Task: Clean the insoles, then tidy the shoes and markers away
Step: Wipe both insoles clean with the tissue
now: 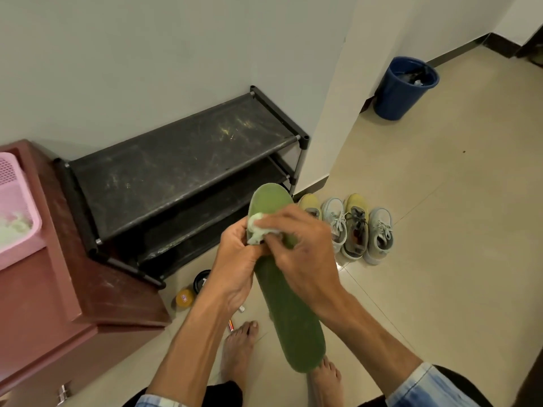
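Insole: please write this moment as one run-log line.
step: wiping insole; left hand: grips insole; right hand: holds wipe; shoes: on floor

Pink basket (17, 218): was cut off by the left edge. Insole (293, 318): middle lay hidden under left hand (235, 265) and right hand (302, 248). Wipe (255, 227): partly covered by right fingers (282, 223). Marker (231, 325): mostly behind left forearm (188, 348).

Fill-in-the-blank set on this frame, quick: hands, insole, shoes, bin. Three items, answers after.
1. The left hand holds a ____ insole while the right hand presses a pale wipe on it.
2. ____ shoes stand in a row on the floor beside the black shoe rack.
3. The bin by the far wall is ____.
Missing words: green; Four; blue.
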